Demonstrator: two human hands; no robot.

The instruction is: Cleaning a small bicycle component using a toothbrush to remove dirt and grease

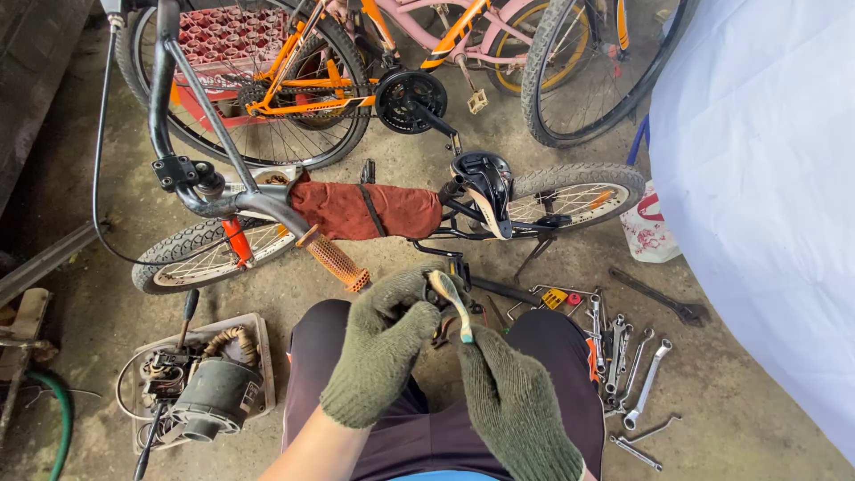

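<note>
On the concrete floor lies a small bicycle with a rust-brown padded frame. Nearer, the left hand in a green knit glove and right gloved hand pinch a worn pale strip between them, beside scattered steel spanners.

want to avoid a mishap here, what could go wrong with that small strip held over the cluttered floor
The left hand and right hand pinch a small strip through thick gloves, so it may slip and vanish among the spanners below. The small bike stands close in front; a knock might tip it towards the knees.
</note>
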